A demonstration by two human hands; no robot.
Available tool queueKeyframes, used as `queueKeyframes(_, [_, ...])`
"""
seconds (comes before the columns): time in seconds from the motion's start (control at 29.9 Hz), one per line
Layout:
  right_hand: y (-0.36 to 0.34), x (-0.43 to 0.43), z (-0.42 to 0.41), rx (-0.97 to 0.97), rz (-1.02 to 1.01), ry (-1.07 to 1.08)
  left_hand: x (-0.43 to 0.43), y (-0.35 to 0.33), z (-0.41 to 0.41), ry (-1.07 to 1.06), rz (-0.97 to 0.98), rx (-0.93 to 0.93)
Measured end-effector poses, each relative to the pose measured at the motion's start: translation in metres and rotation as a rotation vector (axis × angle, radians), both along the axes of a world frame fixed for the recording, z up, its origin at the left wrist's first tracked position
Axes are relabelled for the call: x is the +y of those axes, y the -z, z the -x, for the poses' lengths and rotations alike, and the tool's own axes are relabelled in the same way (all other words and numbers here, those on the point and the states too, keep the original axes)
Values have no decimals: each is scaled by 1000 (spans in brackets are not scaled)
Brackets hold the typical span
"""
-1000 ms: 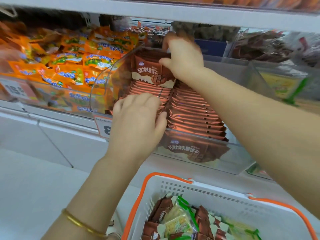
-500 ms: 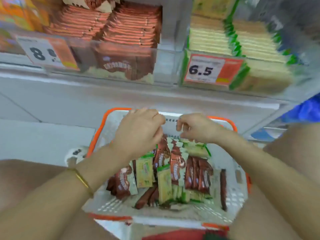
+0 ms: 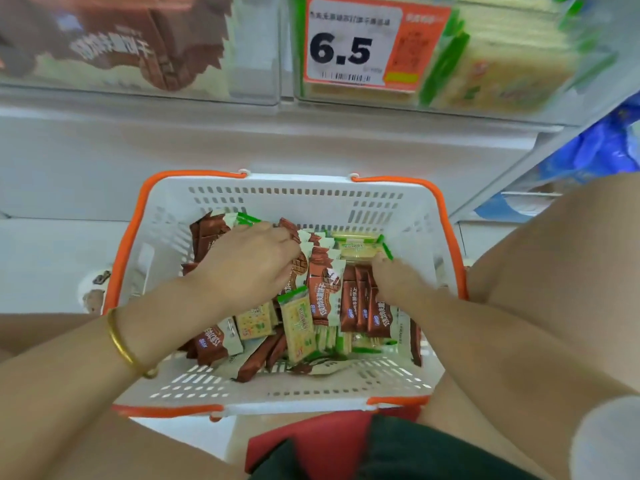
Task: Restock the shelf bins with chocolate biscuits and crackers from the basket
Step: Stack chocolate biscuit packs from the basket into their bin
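In the basket [image 3: 162, 244], left hand [image 3: 249, 268] curls round chocolate biscuits [image 3: 323, 282] — right hand [image 3: 394, 280] digs beside crackers [image 3: 356, 249] near the far edge, grip hidden.

White basket [image 3: 294, 199] with orange rim; brown and green packets [image 3: 325, 292].

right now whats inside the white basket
Brown chocolate biscuit packs and green-edged cracker packs lie heaped in the basket, with the left hand and right hand in among them. The hands and top packs cover whatever lies beneath; the fingertips are hidden too.
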State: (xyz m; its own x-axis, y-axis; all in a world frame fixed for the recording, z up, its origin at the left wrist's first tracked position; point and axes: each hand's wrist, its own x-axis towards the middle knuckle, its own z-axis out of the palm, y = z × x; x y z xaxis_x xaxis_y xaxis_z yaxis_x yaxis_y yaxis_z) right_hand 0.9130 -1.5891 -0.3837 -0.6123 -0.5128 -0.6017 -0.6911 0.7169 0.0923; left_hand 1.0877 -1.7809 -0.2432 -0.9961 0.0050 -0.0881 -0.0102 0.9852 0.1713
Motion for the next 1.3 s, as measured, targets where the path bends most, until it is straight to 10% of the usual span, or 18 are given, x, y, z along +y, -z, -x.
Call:
queueKeyframes(0.23, [-32, -26, 16, -246, -133, -121, 2, -1, 4, -42, -43, -103])
queueKeyframes(0.53, [-170, -82, -8, -920, 711, 303, -27, -48, 12, -391, -511, -338])
queueKeyframes(0.77, [-254, -114, -44, -796, 975, 204, -79, -142, -17, -479, -762, -76])
queueKeyframes(0.94, [-347, -174, -69, -586, 1235, -38, -123, -200, -46, -638, -1019, 553])
queueKeyframes(1.07, [-388, -254, -58, -152, 1414, -114, -166, -198, -37, -836, -610, 1109])
queueKeyframes(1.2, [-377, -335, -37, 121, 1325, -130, -193, -168, -32, -799, 88, 740])
queueKeyframes(1.3, [-362, -380, -32, 214, 1266, -197, -196, -155, -27, -787, 149, 586])
